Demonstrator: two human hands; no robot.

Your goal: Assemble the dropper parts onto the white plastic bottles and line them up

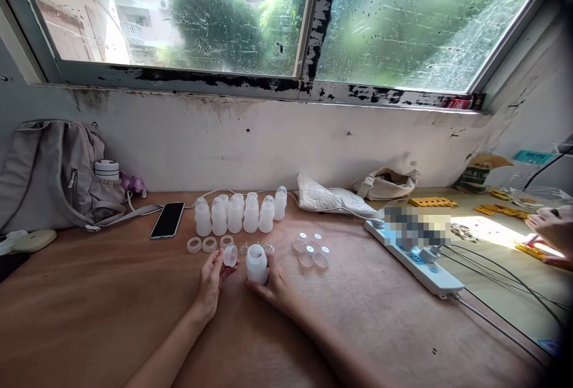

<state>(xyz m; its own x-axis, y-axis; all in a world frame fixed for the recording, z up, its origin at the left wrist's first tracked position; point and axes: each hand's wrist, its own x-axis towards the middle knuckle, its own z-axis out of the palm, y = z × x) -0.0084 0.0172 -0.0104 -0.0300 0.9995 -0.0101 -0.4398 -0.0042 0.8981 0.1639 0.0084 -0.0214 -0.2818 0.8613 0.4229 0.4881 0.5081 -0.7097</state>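
Observation:
My left hand (212, 280) pinches a small translucent plastic cap (230, 255), its round opening turned partly toward me. My right hand (276, 285) is wrapped around the side of an open-mouthed, milky white plastic bottle (256, 265), which stands upright on the table. Cap and bottle are close together but apart. Behind them, a cluster of similar white bottles (235, 215) with domed tops stands near the wall. Several pale rings (194, 245) lie in a row in front of that cluster, some partly hidden by my hands. Right of my right hand lie several clear round lids (306, 259) with white dots.
A phone (168, 220) and a grey backpack (58, 173) are at the left. A white power strip (418, 262) with cables crosses the right side. Behind lie a white padded pouch (331, 196) and a beige bag (387, 184). At far right, another person's hand (553, 230) is near yellow parts (504, 211).

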